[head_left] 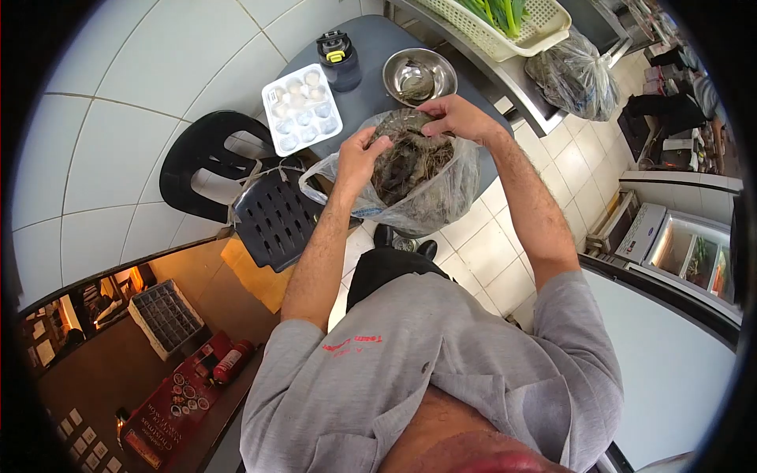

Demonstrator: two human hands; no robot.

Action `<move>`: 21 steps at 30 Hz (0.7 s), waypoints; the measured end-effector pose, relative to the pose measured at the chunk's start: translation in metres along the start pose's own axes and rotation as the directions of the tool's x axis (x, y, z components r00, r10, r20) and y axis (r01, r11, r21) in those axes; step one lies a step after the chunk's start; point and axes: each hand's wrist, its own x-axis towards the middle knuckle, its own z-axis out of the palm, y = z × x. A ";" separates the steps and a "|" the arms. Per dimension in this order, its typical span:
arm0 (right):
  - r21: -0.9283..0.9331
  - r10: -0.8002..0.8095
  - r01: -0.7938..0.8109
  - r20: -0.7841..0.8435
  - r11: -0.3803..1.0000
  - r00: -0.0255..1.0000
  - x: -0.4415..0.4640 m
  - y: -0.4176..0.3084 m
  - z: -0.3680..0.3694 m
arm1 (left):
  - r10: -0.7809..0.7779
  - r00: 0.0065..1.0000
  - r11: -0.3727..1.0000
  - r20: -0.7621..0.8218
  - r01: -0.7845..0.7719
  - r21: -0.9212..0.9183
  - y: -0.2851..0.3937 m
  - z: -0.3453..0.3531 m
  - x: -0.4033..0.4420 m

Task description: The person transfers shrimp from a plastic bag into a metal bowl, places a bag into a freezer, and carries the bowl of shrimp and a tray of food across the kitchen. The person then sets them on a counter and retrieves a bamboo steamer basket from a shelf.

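Note:
A clear plastic bag [453, 193] stands open in front of me, full of brown-grey, stringy dried plant-like stuff [410, 167]. At its mouth is a flattish, rounded grey-brown clump [400, 124], whose exact kind I cannot make out. My left hand [363, 156] grips the clump's left edge with curled fingers and thumb. On the other side my right hand [457, 120] closes fingers and thumb on its upper right edge. Just behind the bag, a steel bowl [392, 77] holds a small piece of similar-looking material.
On the grey table [378, 35] are a white tray with round cups [303, 109] and a dark bottle [340, 67]. A black chair [276, 209] stands left. At upper right are a cream basket [544, 39] of green stalks and another filled plastic bag [576, 79].

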 end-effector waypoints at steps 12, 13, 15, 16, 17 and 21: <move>0.027 -0.046 0.052 -0.167 0.998 0.985 0.010 -0.014 -0.018 | 0.242 0.941 0.337 0.238 -0.312 0.888 -0.008 -0.018 -0.022; 0.015 -0.047 0.048 -0.075 0.999 0.996 0.007 -0.019 -0.018 | 0.243 0.932 0.262 0.269 -0.330 0.907 -0.015 -0.017 -0.022; -0.054 -0.091 0.090 -0.013 0.994 0.996 0.001 -0.021 -0.009 | 0.267 0.938 0.253 0.223 -0.292 0.922 -0.018 -0.013 -0.017; -0.054 -0.088 0.087 -0.014 0.995 0.996 0.000 -0.019 -0.005 | 0.292 0.940 0.245 0.177 -0.253 0.936 -0.019 -0.010 -0.015; -0.124 0.002 0.014 0.130 0.992 0.991 0.001 -0.015 -0.002 | 0.291 0.940 0.247 0.179 -0.255 0.935 -0.019 -0.008 -0.014; -0.558 0.111 0.060 0.269 0.828 0.957 0.001 0.022 0.012 | 0.283 0.942 0.175 0.182 -0.237 0.955 -0.025 0.001 -0.005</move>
